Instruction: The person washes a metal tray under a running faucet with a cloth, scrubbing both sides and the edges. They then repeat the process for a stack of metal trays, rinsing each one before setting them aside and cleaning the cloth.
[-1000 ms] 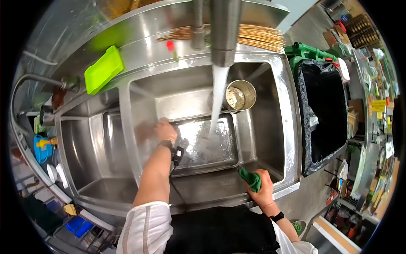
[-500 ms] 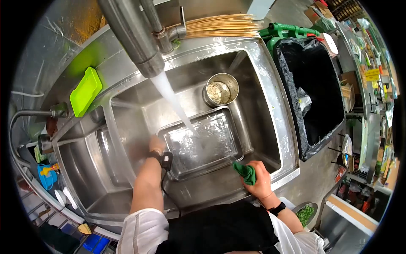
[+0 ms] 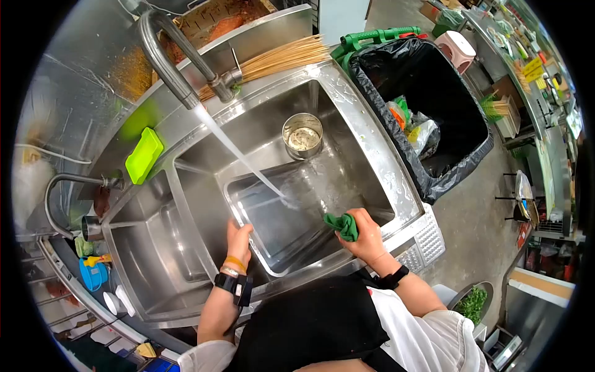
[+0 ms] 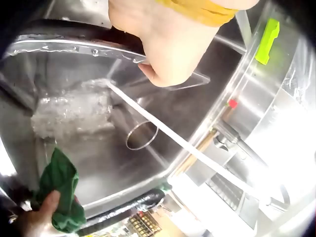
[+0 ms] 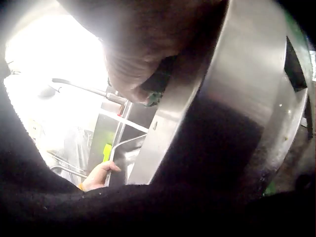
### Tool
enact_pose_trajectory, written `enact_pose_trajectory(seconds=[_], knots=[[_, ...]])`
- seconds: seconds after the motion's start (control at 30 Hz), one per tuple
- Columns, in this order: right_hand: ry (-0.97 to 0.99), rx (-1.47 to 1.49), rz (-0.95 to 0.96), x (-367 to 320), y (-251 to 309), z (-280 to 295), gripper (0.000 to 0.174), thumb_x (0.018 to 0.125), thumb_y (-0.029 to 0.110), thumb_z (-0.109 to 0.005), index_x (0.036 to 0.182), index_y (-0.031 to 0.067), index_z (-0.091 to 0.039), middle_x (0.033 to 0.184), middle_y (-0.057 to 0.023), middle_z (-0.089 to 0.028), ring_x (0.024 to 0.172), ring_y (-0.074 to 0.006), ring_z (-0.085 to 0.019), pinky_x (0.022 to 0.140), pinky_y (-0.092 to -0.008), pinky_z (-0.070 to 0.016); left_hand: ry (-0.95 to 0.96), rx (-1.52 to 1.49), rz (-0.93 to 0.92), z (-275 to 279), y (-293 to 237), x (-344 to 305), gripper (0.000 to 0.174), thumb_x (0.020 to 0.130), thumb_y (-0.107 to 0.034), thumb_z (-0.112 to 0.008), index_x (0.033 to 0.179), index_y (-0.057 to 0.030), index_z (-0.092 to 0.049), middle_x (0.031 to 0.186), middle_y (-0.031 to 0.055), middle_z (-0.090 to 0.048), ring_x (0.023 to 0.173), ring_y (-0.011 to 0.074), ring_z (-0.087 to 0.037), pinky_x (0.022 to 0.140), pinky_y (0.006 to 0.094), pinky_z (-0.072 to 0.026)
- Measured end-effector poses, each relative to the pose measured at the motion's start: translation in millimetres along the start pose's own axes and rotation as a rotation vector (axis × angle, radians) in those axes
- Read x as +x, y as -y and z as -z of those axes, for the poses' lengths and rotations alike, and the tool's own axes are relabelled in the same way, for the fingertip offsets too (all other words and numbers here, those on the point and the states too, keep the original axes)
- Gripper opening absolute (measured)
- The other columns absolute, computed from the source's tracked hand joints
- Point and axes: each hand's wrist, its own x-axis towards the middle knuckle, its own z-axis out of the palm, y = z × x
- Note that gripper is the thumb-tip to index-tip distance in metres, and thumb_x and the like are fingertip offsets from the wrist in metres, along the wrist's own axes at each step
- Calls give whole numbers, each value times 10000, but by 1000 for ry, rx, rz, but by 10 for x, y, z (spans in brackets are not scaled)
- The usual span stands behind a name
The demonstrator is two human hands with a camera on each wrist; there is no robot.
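Note:
My left hand point(image 3: 238, 245) grips the near left rim of a rectangular metal tray point(image 3: 263, 251) in the sink basin. The tray is tilted, its left side raised, and water from the faucet point(image 3: 167, 56) pours onto it. In the left wrist view, the thumb of that hand lies over the wet rim. A bunched green cloth point(image 3: 342, 227) is held in my right hand point(image 3: 364, 239), above the basin's front right part. The same cloth point(image 4: 60, 190) shows at the lower left of the left wrist view. Behind the tray stands a round metal pot point(image 3: 303, 136).
A second basin point(image 3: 164, 242) lies to the left, with a lime-green tray point(image 3: 144, 156) on the ledge behind. Wooden skewers point(image 3: 279, 59) lie behind the faucet. To the right stands a bin with a black liner point(image 3: 427, 93).
The tray's left side has come up, and water runs toward its right end. My left hand has turned at the rim. The head view has swung; the right hand still holds the cloth.

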Motion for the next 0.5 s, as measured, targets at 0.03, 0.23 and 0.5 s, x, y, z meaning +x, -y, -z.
enact_pose_trajectory(seconds=[0.03, 0.23, 0.5], knots=[[-5, 14, 4, -4, -4, -3, 453, 671, 137, -791, 1072, 79, -588, 1030, -120, -610, 907, -362, -624, 743, -422, -528, -24, -10, -15, 57, -17, -48, 660, 746, 1, -575, 1370, 58, -367, 1203, 159, -551, 1069, 253, -552, 924, 354, -453], [-2, 57, 21, -3, -11, -2, 475, 649, 116, -800, 1073, 82, -589, 1015, -119, -612, 904, -360, -626, 742, -422, -528, -105, 90, -149, 424, -696, -522, 740, 757, -28, -612, 1429, 75, -320, 1310, 196, -510, 1140, 264, -539, 967, 354, -447], [62, 302, -205, 146, 55, -4, 537, 727, 189, -829, 1135, 38, -514, 982, -132, -617, 897, -248, -630, 784, -360, -501, -250, -34, -280, 593, -1110, -822, 544, 722, 35, -530, 1266, 34, -498, 1055, 95, -598, 923, 187, -588, 797, 299, -488]])
